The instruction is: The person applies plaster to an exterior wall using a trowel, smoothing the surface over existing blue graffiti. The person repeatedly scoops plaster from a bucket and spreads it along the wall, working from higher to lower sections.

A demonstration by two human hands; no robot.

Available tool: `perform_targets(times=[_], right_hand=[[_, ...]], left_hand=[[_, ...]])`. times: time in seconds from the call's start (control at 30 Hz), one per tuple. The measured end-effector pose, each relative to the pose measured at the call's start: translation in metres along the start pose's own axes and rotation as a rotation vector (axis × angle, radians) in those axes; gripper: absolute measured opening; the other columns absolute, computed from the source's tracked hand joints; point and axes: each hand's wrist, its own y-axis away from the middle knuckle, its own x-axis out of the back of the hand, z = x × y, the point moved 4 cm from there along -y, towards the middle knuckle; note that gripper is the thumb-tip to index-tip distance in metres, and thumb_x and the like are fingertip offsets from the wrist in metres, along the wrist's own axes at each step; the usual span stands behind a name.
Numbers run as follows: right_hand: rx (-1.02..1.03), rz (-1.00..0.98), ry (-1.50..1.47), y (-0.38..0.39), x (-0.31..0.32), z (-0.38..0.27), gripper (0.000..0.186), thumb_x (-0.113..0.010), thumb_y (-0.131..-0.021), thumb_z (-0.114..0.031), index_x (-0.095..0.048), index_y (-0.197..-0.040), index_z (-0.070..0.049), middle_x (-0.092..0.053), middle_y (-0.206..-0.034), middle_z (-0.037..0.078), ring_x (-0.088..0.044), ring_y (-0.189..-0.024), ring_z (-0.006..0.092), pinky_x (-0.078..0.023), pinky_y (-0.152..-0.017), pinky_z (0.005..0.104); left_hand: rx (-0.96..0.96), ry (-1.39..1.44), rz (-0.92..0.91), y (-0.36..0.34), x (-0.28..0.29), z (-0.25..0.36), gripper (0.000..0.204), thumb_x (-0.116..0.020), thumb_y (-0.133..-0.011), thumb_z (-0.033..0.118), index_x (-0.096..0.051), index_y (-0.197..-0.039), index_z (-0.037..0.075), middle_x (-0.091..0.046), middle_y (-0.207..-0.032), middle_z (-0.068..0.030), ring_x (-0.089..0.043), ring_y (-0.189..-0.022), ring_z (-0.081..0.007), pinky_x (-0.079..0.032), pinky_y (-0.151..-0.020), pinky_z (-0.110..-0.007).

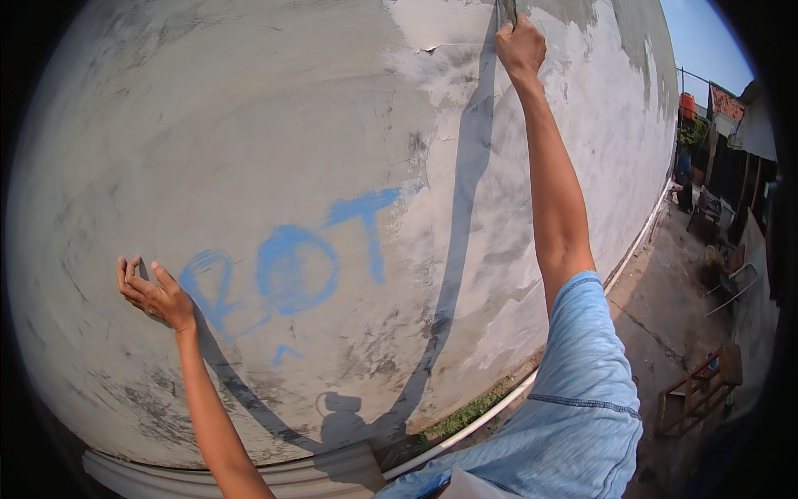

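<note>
The right hand (521, 48) grips a tool (506, 10), partly out of view, at the upper wall (208, 166). The left hand (158, 293), empty, fingers loosely bent, is left of blue painted letters (293, 269). A white pipe (462, 431) runs along the wall's foot.

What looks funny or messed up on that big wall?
The rough blue painted letters look odd, sprawling in uneven strokes across the grey plastered wall. Dark smudges mark its lower part, and the patchy white coating on the right has ragged edges, so the surface looks blotchy.
</note>
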Motion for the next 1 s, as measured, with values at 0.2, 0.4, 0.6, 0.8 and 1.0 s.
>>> perform_targets(times=[0.2,0.4,0.6,0.8,1.0], right_hand=[[0.158,-0.073,-0.099,0.023,-0.005,-0.119,0.02,-0.059,-0.072,-0.006,-0.065,-0.088,0.003,-0.065,-0.068,0.022,-0.067,-0.06,0.0357,-0.053,-0.053,0.0415],[0.595,0.137,-0.329,0.114,0.047,-0.241,0.038,-0.055,-0.076,0.007,-0.064,-0.112,0.002,-0.07,-0.085,0.016,-0.069,-0.065,0.0272,-0.053,-0.051,0.0345],[0.158,0.093,-0.282,0.075,0.091,-0.108,0.02,-0.055,-0.09,-0.007,-0.065,-0.108,-0.003,-0.061,-0.058,0.014,-0.061,-0.047,0.0283,-0.047,-0.047,0.0375],[-0.182,-0.067,-0.121,0.076,0.05,0.02,0.02,-0.057,-0.085,-0.013,-0.066,-0.094,0.001,-0.064,-0.068,0.024,-0.065,-0.065,0.0401,-0.05,-0.062,0.0452],[0.047,-0.087,-0.243,0.122,0.053,-0.09,0.03,-0.059,-0.082,-0.004,-0.065,-0.112,-0.003,-0.066,-0.07,0.018,-0.065,-0.06,0.0314,-0.051,-0.056,0.0375]], left_hand=[[0.002,0.032,-0.018,0.001,-0.002,0.001,0.033,-0.052,-0.096,0.029,-0.053,-0.116,0.003,-0.043,-0.133,-0.0098,-0.038,-0.125,-0.0263,-0.029,-0.104,-0.044],[-0.011,0.046,-0.009,0.0,0.001,-0.002,0.03,-0.053,-0.094,0.025,-0.053,-0.115,0.004,-0.044,-0.132,-0.01,-0.04,-0.123,-0.0256,-0.03,-0.103,-0.043],[-0.032,0.065,-0.006,-0.005,0.006,0.001,0.03,-0.053,-0.094,0.027,-0.053,-0.114,0.004,-0.044,-0.133,-0.0103,-0.039,-0.124,-0.026,-0.029,-0.104,-0.043],[-0.023,0.041,-0.024,0.0,0.001,0.003,0.032,-0.052,-0.095,0.03,-0.054,-0.115,0.004,-0.044,-0.133,-0.0095,-0.038,-0.125,-0.0263,-0.029,-0.105,-0.045],[-0.035,0.02,-0.013,-0.003,0.003,0.004,0.032,-0.051,-0.095,0.031,-0.055,-0.114,0.005,-0.044,-0.132,-0.0088,-0.039,-0.124,-0.0255,-0.029,-0.104,-0.044]])
